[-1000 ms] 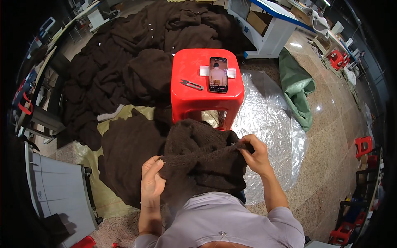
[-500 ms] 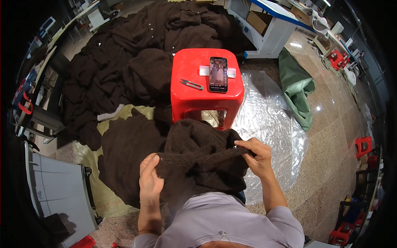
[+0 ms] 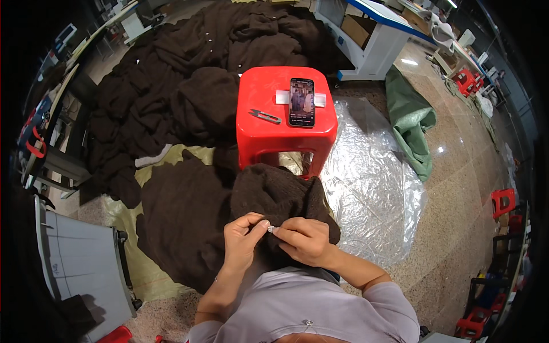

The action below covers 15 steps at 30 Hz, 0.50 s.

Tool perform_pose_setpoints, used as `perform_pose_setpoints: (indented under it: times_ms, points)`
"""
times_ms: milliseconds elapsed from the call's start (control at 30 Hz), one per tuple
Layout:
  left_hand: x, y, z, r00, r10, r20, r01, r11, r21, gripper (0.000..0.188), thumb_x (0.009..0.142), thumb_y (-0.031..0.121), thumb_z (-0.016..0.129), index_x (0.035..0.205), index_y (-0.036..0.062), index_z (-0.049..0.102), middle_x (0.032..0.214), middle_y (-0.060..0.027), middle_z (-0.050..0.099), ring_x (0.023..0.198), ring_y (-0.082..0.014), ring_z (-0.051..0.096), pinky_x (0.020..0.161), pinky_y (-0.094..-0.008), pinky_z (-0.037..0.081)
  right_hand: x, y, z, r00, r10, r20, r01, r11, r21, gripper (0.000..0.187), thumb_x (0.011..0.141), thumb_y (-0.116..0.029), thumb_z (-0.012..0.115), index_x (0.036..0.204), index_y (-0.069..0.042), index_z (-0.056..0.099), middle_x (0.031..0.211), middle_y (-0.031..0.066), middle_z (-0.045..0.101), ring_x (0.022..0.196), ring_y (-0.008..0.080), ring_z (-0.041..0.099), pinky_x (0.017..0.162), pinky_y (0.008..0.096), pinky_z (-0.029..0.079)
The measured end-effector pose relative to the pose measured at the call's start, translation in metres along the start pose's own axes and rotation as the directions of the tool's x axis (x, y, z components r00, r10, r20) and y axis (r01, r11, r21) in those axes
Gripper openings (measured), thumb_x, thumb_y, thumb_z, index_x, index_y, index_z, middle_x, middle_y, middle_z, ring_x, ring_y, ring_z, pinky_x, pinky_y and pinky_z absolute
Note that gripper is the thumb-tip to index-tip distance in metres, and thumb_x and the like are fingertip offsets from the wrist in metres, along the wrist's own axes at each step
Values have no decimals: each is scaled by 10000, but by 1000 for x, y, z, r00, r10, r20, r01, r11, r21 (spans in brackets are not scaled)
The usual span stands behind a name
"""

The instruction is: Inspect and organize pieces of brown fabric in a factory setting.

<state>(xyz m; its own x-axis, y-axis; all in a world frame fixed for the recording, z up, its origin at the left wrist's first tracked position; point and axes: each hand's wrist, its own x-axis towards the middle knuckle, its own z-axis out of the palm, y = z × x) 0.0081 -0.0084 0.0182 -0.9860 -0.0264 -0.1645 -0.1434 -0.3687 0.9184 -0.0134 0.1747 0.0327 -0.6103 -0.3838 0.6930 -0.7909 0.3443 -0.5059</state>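
Note:
A dark brown knitted garment (image 3: 263, 191) lies bunched over my lap in front of the red stool. Above it my left hand (image 3: 243, 239) and my right hand (image 3: 306, 240) meet, both closed in a pinch. Between their fingertips shows a small shiny white piece (image 3: 270, 228), too small to name. My left thumb and forefinger grip its left side, and my right fingertips close on its right side. Whether they also pinch some of the brown fabric is hidden.
On the red stool (image 3: 266, 137) lie thread snips (image 3: 265, 116) and a phone (image 3: 302, 103) on a white holder. Beyond is a large brown fabric heap (image 3: 189, 74). Clear plastic sheeting (image 3: 372, 188) and a green sack (image 3: 409, 120) lie right, a grey bin (image 3: 86, 268) stands left.
My hands were apart, stretching an edge of the brown garment between them. They have come together at the middle, now pinching the small white piece, and the garment edge has dropped slack.

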Motion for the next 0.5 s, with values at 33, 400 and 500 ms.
perform_pose_setpoints:
  times_ms: [33,400,500]
  points:
    - [0,-2,1,999,-48,-6,48,998,-41,69,932,-20,661,966,-45,716,885,-18,688,795,-50,589,732,-191,460,0,0,2,1000,-20,-11,20,1000,-22,437,560,-14,820,987,-61,738,857,56,668,677,204,673,547,307,524]
    - [0,-10,-5,990,-143,5,137,942,-307,93,955,32,659,979,-43,709,887,-52,711,814,-85,637,776,-214,490,-4,9,15,992,-117,-50,108,981,-160,251,709,-91,751,959,-113,741,841,6,661,579,134,600,478,263,437]
    - [-2,-9,-3,996,-91,-24,81,958,-274,79,944,14,678,979,-52,704,896,-59,713,813,-88,644,772,-218,509,-5,11,17,990,-127,-56,115,978,-176,254,710,-89,744,963,-114,743,838,5,659,584,135,606,482,264,443]
